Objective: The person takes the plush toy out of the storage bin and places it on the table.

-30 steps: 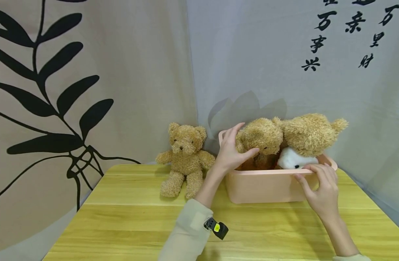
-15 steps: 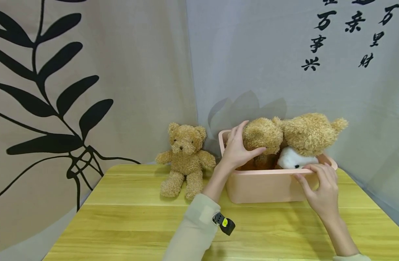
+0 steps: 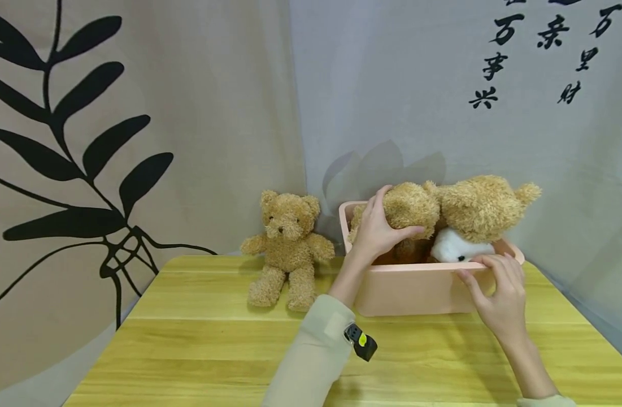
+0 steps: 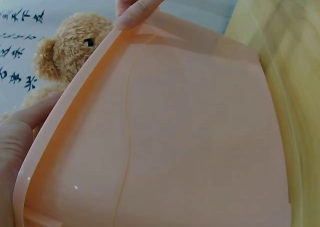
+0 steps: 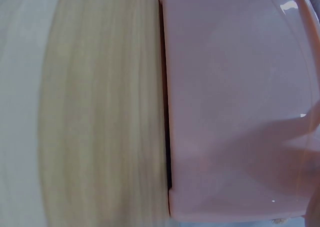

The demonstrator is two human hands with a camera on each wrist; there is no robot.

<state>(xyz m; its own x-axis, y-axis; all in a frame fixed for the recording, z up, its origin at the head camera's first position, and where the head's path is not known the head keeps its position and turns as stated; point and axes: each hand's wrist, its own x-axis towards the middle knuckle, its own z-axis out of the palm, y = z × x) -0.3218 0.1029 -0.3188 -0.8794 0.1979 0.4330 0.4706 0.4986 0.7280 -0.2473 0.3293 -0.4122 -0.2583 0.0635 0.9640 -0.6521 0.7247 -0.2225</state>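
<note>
A pink plastic bin [image 3: 412,291] holds plush toys. In its left part sits a tan teddy bear [image 3: 414,212]; another tan teddy bear [image 3: 481,206] lies across the right, over a white plush toy [image 3: 460,247] with a black eye. Fingers and thumb spread, my left hand [image 3: 374,234] is at the front left of the left bear's head. My right hand [image 3: 501,294] pinches the bin's front rim near the right corner, thumb outside. In the left wrist view the bin wall [image 4: 185,122] hides most of the inside. The right wrist view shows mainly the bin's outer wall [image 5: 240,102].
A third teddy bear [image 3: 290,249] sits upright on the wooden table [image 3: 214,350], left of the bin. Behind the table hangs a pale cloth [image 3: 229,113] with dark leaves and characters. Something brown [image 3: 407,254] shows low inside the bin.
My left hand has slid to the right, closer in front of the left bear's head. My right hand stays on the rim. Bin and toys have not visibly moved.
</note>
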